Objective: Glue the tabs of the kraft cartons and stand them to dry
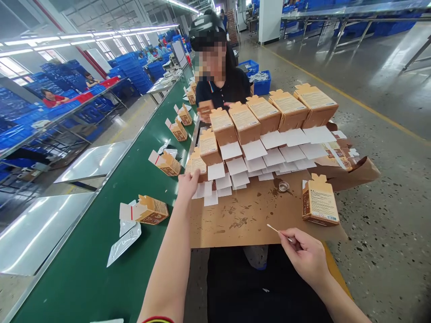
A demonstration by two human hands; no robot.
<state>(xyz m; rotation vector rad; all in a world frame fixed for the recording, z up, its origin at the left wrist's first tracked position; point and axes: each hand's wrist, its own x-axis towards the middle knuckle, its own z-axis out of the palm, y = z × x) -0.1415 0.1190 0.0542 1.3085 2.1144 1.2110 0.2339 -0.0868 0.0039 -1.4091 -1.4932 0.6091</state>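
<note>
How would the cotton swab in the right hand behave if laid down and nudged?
Slim as it is, the cotton swab is probably very light and apt to roll. It seems fairly stiff, jutting straight from the right hand.

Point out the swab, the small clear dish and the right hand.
Swab [273, 228]: head view, exposed shaft.
Small clear dish [283, 186]: head view, its middle.
Right hand [307, 252]: head view, the hand's middle.

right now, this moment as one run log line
left hand: at leftmost stacked carton | right hand: holding cotton swab | clear dish: on brown cardboard | lone carton: right of dish
</note>
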